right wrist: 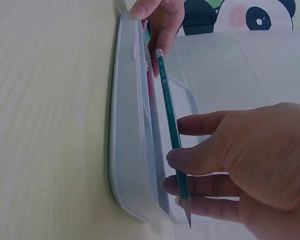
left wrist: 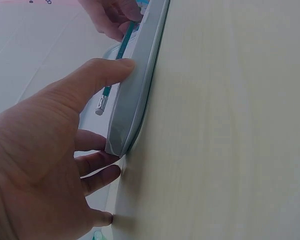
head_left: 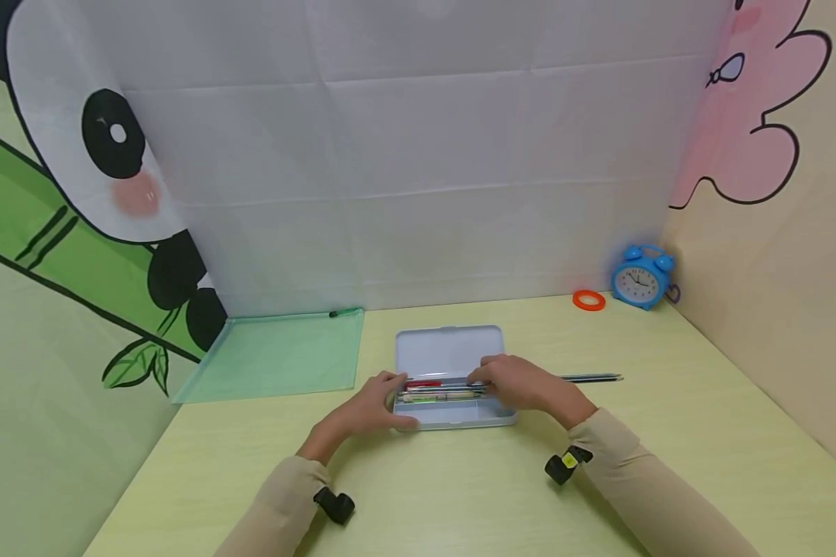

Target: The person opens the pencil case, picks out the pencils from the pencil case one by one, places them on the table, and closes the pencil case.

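Observation:
A pale pencil case lies on the table with its lid flipped back. Inside its tray are several pens and pencils, among them a red one. My left hand grips the case's left end, the thumb on the front wall and the fingers around the corner. With thumb and fingers, my right hand holds a green pencil over the right part of the tray. Its silver end points toward the left hand, its sharpened tip to the right.
More pencils lie on the table just right of the right hand. A green mesh pouch is at the back left. An orange ring and a blue alarm clock stand at the back right, before a white cloth.

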Demonstrator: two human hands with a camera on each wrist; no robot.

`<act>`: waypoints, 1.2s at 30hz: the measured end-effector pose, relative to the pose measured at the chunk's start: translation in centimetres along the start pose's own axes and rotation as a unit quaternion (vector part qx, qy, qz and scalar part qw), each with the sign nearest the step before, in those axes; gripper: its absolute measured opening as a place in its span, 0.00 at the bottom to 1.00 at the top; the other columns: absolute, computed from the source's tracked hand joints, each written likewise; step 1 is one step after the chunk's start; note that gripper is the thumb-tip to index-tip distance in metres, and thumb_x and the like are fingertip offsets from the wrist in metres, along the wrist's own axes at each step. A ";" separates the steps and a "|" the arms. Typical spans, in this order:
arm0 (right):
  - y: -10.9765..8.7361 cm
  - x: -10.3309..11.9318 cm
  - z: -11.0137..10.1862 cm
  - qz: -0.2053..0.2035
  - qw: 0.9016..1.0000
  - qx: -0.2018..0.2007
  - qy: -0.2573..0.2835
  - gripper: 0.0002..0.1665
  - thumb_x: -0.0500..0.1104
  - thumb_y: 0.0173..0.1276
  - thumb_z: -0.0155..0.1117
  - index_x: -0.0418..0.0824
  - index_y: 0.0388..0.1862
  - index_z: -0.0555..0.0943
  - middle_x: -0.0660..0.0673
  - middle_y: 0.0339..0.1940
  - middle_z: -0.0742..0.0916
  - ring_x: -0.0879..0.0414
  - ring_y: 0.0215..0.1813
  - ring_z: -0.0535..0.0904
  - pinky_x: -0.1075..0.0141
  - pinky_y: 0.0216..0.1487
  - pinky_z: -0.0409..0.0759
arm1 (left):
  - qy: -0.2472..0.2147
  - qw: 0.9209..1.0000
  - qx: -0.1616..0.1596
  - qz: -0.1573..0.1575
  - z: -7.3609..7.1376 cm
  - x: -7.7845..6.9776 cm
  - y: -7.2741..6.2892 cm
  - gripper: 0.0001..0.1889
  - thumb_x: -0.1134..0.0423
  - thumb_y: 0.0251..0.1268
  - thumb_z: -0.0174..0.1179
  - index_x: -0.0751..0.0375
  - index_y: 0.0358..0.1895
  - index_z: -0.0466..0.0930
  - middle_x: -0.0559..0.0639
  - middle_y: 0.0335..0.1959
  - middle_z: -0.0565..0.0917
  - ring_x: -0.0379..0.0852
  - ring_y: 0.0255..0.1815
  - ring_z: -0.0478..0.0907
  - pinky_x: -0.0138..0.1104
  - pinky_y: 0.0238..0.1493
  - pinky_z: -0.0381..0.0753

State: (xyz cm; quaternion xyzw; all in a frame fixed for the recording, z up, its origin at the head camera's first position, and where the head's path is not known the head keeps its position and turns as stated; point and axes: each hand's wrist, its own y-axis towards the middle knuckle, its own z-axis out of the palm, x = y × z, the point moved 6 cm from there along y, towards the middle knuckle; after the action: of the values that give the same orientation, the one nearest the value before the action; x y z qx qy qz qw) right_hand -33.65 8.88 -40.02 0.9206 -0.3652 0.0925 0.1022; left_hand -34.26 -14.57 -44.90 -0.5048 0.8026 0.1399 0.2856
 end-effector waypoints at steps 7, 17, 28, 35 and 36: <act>-0.2 -0.2 -0.7 0.020 1.000 0.010 -0.017 0.14 0.26 0.66 0.60 0.35 0.46 0.86 0.43 0.40 0.84 0.52 0.41 0.81 0.56 0.47 0.81 | 0.005 1.000 0.004 -0.001 -0.1 -0.2 -0.2 0.53 0.42 0.53 0.73 0.62 0.78 0.57 0.62 0.72 0.64 0.58 0.68 0.62 0.55 0.66 0.66; -0.4 -0.8 -1.8 0.032 0.999 0.003 -0.033 0.06 0.34 0.61 0.70 0.39 0.38 0.85 0.51 0.31 0.78 0.57 0.33 0.73 0.63 0.37 0.76 | -0.001 1.000 0.001 -0.004 0.0 -0.1 -0.2 0.53 0.42 0.53 0.73 0.62 0.78 0.57 0.62 0.72 0.64 0.57 0.67 0.63 0.55 0.66 0.66; -1.8 -3.3 -4.2 0.060 0.998 0.006 -0.004 0.06 0.32 0.62 0.67 0.37 0.36 0.89 0.53 0.27 0.83 0.58 0.29 0.73 0.64 0.34 0.77 | 0.000 1.000 0.001 0.001 0.0 0.0 -0.1 0.53 0.42 0.53 0.73 0.63 0.78 0.57 0.62 0.72 0.64 0.58 0.68 0.62 0.55 0.66 0.66; -3.1 -5.8 -5.7 0.128 0.991 0.029 0.040 0.09 0.30 0.62 0.69 0.38 0.40 0.90 0.51 0.31 0.86 0.55 0.32 0.77 0.63 0.40 0.81 | 0.001 1.000 0.000 -0.001 0.0 0.0 -0.2 0.53 0.42 0.52 0.73 0.63 0.78 0.58 0.62 0.71 0.64 0.58 0.68 0.63 0.55 0.66 0.66; -3.2 -6.0 -5.9 0.132 0.990 0.031 0.043 0.10 0.30 0.62 0.70 0.39 0.41 0.90 0.51 0.31 0.86 0.55 0.33 0.77 0.63 0.40 0.81 | 0.001 1.000 -0.002 -0.002 0.0 0.0 -0.2 0.53 0.42 0.52 0.73 0.63 0.78 0.58 0.62 0.71 0.64 0.58 0.68 0.63 0.55 0.66 0.66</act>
State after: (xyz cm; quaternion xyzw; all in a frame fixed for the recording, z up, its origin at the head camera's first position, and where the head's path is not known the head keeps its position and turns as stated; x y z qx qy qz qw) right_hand -36.27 16.60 -36.23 0.8623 -0.4758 0.1559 0.0760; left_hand -34.09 -14.64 -44.87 -0.5065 0.8017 0.1404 0.2846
